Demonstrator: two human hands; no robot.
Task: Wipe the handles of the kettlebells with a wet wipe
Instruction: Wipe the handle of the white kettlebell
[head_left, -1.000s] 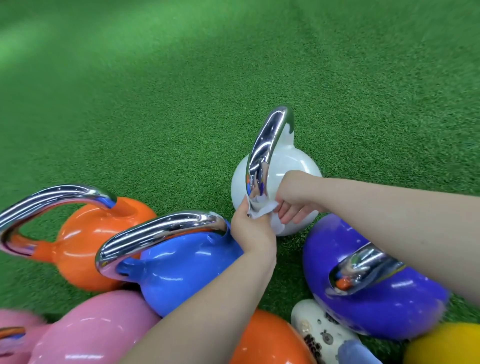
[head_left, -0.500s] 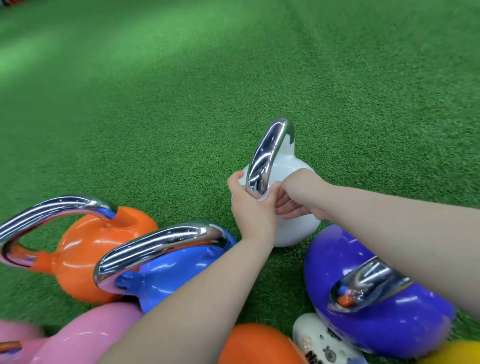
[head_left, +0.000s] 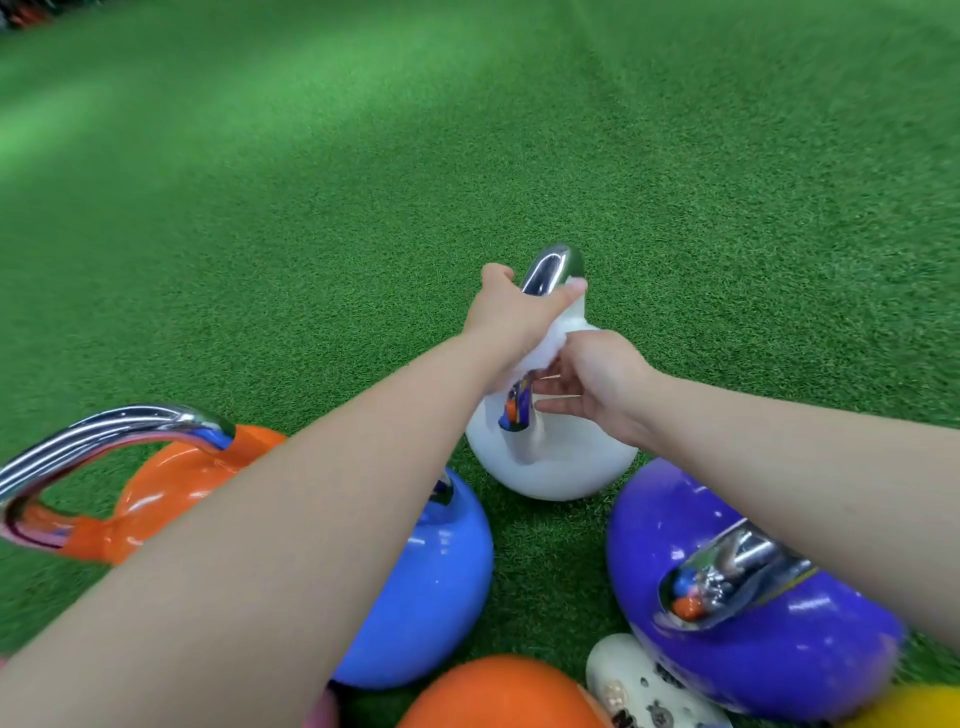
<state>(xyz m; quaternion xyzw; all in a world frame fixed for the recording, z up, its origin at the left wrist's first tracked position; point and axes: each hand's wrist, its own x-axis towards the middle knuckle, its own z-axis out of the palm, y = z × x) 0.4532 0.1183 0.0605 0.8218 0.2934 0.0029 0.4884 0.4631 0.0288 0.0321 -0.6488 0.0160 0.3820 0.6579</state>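
Note:
A white kettlebell (head_left: 550, 462) stands on the green turf, its chrome handle (head_left: 551, 266) rising edge-on toward me. My left hand (head_left: 511, 317) grips the upper part of that handle with a white wet wipe (head_left: 546, 347) wrapped under the palm; a bit of the wipe shows below the hand. My right hand (head_left: 592, 384) is just to the right of the lower handle, fingers fairly straight and pointing left against the kettlebell. Only the handle's top and a short lower stretch are visible.
Other kettlebells crowd the near side: an orange one (head_left: 171, 483) with a chrome handle at left, a blue one (head_left: 431, 587) under my left forearm, a purple one (head_left: 753, 670) at right, another orange (head_left: 493, 696) and a yellow (head_left: 914, 709) at the bottom. A white shoe (head_left: 644, 686) lies beside them. Turf (head_left: 467, 156) stretches beyond.
My left hand has slid with the wipe from the handle's lower end up to near its top. My right hand's fingers have straightened and stayed low beside the handle.

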